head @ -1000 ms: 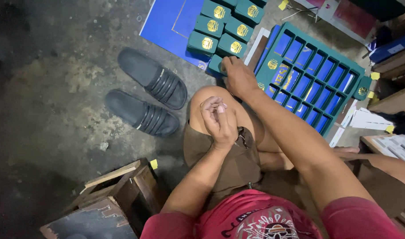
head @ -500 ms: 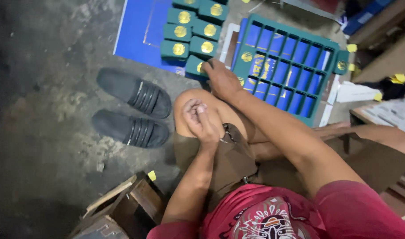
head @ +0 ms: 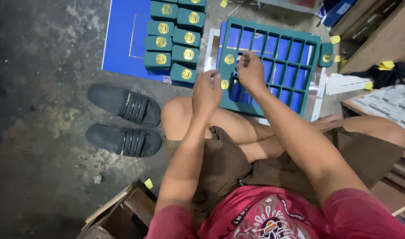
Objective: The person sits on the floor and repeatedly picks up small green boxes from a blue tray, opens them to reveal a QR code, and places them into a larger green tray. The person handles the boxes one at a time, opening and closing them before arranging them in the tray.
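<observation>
Both hands work at the left edge of the green grid tray (head: pixel 306 42) in the upper middle: the right hand (head: pixel 251 71) pinches something small I cannot make out, the left hand (head: pixel 207 90) is curled; only about three cells hold green boxes (head: pixel 229 59), most are unfilled, and a stack of boxes (head: pixel 173 40) waits upper left

I see my red T-shirt (head: pixel 273 217) filling the lower frame, short-sleeved, with a white and dark printed graphic across the chest. The 2 sleeves end above the elbows, leaving both forearms bare. Just above the T-shirt, my brown shorts (head: pixel 231 163) show loose, creased fabric with a small dark button or clasp near the waist. Beyond the shorts, both knees and lower legs are bare. My left hand (head: pixel 207 90) and right hand (head: pixel 251 71) wear no gloves, rings or watch.
</observation>
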